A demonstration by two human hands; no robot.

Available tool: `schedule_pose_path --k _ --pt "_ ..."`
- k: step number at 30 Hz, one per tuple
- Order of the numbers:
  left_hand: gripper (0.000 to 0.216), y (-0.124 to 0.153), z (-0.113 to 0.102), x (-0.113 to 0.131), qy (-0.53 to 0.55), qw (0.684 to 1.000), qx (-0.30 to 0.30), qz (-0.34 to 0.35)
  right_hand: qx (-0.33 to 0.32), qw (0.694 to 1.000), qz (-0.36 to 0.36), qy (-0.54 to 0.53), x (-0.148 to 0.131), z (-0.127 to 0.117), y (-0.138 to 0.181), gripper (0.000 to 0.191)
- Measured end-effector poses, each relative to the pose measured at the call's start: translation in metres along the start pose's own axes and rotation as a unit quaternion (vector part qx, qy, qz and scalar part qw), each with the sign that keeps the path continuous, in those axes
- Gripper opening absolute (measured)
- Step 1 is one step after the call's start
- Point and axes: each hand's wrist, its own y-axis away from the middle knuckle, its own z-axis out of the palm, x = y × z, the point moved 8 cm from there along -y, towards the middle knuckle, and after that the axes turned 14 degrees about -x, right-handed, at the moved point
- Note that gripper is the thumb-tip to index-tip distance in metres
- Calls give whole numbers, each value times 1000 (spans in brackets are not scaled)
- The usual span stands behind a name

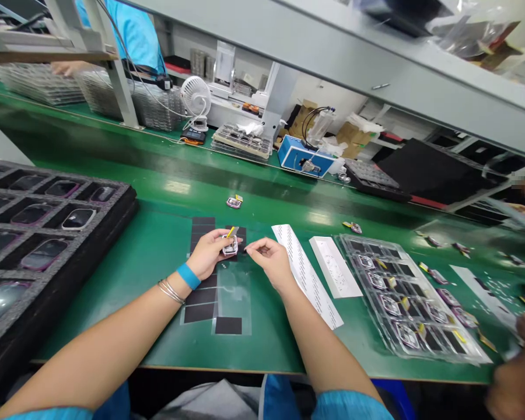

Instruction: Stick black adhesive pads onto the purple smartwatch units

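My left hand, with a blue band and bracelets at the wrist, grips a small watch-case-like module that has a yellow tab on top. Just to its right, my right hand is closed in a pinch, its fingertips apart from the module; whatever they hold is too small to make out. Beneath the hands lie a sheet of black rectangular stickers and a clear backing sheet with one black piece at its lower end. A white strip with printed lines lies beside my right forearm.
On the left stands a black foam tray of framed screens. To the right are a white box and a clear plastic tray of modules. Loose modules dot the green bench. A blurred co-worker's hand is at lower right.
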Motion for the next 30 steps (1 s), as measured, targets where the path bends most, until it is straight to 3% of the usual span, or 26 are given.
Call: schedule_pose_path --k 5,20,27,30 --pt "29 4 7 -2 -43 999 -19 -23 -10 999 11 -30 3 6 0 17" --pt "30 7 13 -7 -61 996 -29 -52 -21 997 -37 60 -9 16 4 17" --pt "26 9 10 -7 -50 998 -24 -39 9 975 -82 207 -31 23 12 7" --pt "26 11 11 -6 -50 998 -26 -37 46 971 -80 222 -29 14 12 23"
